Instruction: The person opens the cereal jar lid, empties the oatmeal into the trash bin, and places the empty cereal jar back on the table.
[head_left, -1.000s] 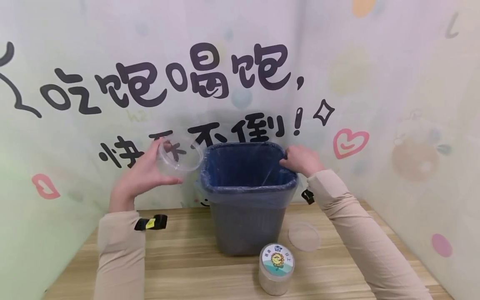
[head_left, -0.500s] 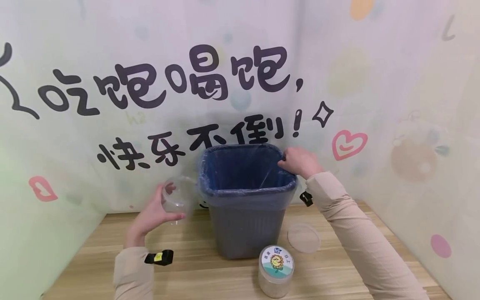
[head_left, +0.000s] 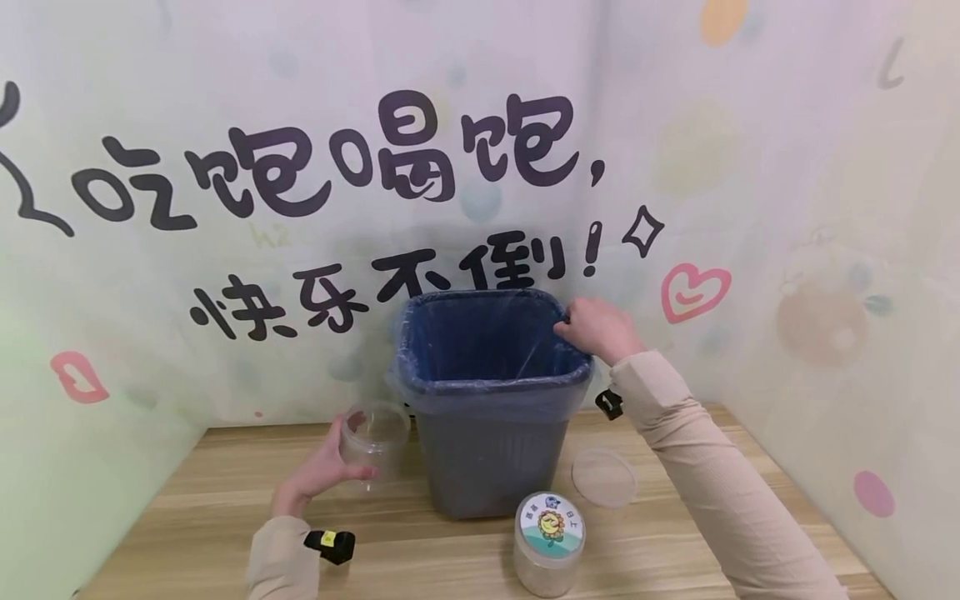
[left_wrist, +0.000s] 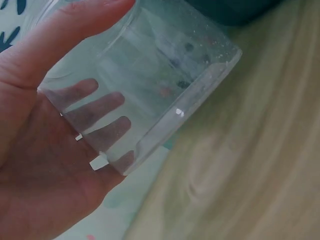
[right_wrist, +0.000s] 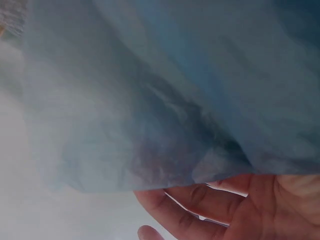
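My left hand (head_left: 321, 468) grips a clear plastic jar (head_left: 377, 457), its open mouth upward, low beside the bin's left side. In the left wrist view, the thumb and fingers wrap round the jar (left_wrist: 165, 75), and the fingers show through its wall. Whether its base touches the table cannot be told. A grey trash bin (head_left: 491, 467) lined with a blue translucent bag (head_left: 420, 392) stands upright at the middle. At its right rim, my right hand (head_left: 600, 327) holds the edge; some fingers lie under the bag (right_wrist: 165, 110) in the right wrist view.
In front of the bin stands a lidded jar (head_left: 549, 546) with a sunflower label on top. A clear round lid (head_left: 604, 478) lies flat on the wooden table (head_left: 375, 550), right of the bin. A printed wall (head_left: 300, 67) rises close behind.
My left hand has lowered the clear jar from rim height beside the bin down near the table. The right hand keeps its hold on the bin's rim.
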